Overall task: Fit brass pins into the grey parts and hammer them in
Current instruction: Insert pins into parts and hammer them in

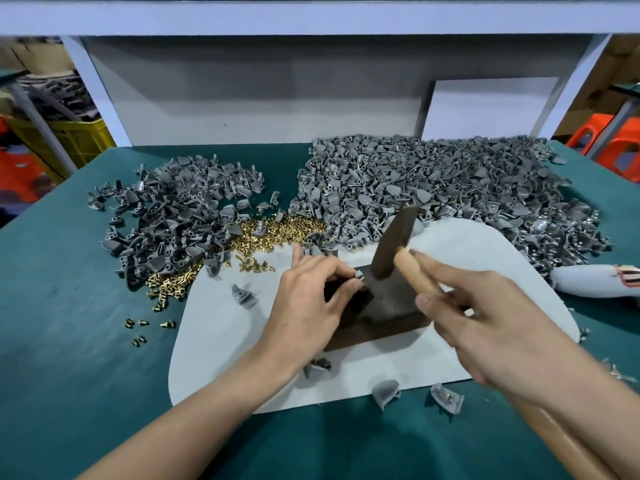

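My left hand (311,296) pinches a small grey part (358,274) with a brass pin in it, holding it on the dark metal block (388,308). My right hand (485,317) grips the wooden handle of a hammer (394,244), whose dark head hangs just right of the held part. A heap of brass pins (273,230) lies behind the block. Grey parts without pins are piled at the left (180,216). A much larger pile of grey parts (450,188), some showing brass pins, fills the right.
The block stands on a pale grey mat (225,341) over the green table (69,341). Loose grey parts (386,393) lie near the mat's front edge. Stray pins (138,323) dot the table at left. A white board (485,105) leans at the back.
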Tool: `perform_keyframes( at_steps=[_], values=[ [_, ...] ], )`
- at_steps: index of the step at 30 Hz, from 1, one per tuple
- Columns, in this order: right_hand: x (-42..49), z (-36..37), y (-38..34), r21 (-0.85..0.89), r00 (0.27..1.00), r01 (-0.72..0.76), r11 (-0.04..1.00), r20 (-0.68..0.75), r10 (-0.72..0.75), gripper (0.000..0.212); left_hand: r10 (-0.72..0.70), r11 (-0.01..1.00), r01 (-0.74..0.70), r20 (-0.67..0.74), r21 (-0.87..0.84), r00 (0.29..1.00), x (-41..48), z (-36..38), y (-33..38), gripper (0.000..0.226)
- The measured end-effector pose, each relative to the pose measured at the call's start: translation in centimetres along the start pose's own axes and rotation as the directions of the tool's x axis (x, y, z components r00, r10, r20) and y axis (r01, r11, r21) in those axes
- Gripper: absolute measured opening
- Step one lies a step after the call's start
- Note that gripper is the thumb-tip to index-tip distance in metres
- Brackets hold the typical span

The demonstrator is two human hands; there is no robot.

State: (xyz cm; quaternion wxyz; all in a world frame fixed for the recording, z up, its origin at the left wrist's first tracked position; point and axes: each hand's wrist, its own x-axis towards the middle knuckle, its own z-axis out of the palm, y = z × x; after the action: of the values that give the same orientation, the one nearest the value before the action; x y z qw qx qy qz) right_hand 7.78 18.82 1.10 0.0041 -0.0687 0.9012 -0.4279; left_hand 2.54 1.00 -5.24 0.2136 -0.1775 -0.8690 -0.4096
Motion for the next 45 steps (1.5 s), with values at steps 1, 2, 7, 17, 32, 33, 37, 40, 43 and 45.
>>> perform_keyframes(
  at_steps=[1, 2, 7, 17, 32, 33, 37, 40, 43, 45],
  values=[
    [0.1, -0.4, 0.0, 0.013, 0.999, 0.024, 1.000, -0.032, -0.024, 0.046, -0.004, 1.000, 0.004, -0.001, 0.000, 1.000, 0.0, 0.0, 0.0, 0.006],
    [0.2, -0.7, -0.1, 0.033, 0.997, 0.046, 0.998, -0.057, -0.044, 0.046, -0.010, 1.000, 0.010, -0.003, -0.001, 1.000, 0.0, 0.0, 0.1, 0.006],
    [0.0, -0.5, -0.7, 0.146, 0.999, 0.030, 0.989, -0.034, -0.025, 0.046, -0.035, 0.999, 0.035, 0.000, -0.016, 0.999, -0.2, -0.1, 0.2, 0.009],
    [-0.3, 0.2, -0.2, 0.099, 0.999, -0.041, 0.994, 0.023, 0.039, 0.042, -0.110, 0.993, 0.110, 0.017, -0.044, 0.994, -0.3, -0.3, 0.5, 0.020],
    [-0.4, 0.8, -0.8, -0.138, 0.997, 0.066, 0.988, -0.024, -0.070, 0.048, -0.105, 0.994, 0.105, -0.003, -0.010, 0.994, -0.4, -0.4, 0.6, 0.014],
    [-0.2, 1.1, -0.6, -0.126, 0.999, 0.032, 0.991, 0.001, -0.032, 0.048, -0.111, 0.994, 0.111, -0.002, -0.007, 0.994, -0.4, -0.5, 0.5, 0.010],
    [0.3, -0.1, -0.5, 0.007, 0.996, 0.047, 0.999, -0.076, -0.047, 0.047, -0.132, 0.991, 0.133, 0.022, -0.026, 0.991, -0.4, -0.7, 0.3, 0.010],
    [0.3, -0.2, -0.6, 0.004, 0.992, 0.089, 0.996, -0.089, -0.089, 0.048, -0.131, 0.990, 0.131, 0.009, -0.042, 0.991, -0.5, -0.6, 0.3, 0.014],
    [0.1, 1.0, -0.2, 0.078, 1.000, 0.016, 0.997, -0.003, -0.015, 0.042, -0.148, 0.987, 0.148, 0.001, -0.056, 0.989, -0.7, -0.7, 0.3, 0.011],
    [-0.1, 1.1, 0.1, 0.282, 0.996, -0.073, 0.957, 0.060, 0.059, 0.034, -0.168, 0.982, 0.167, 0.000, -0.083, 0.986, -0.8, -1.0, 0.3, 0.013]
  ],
)
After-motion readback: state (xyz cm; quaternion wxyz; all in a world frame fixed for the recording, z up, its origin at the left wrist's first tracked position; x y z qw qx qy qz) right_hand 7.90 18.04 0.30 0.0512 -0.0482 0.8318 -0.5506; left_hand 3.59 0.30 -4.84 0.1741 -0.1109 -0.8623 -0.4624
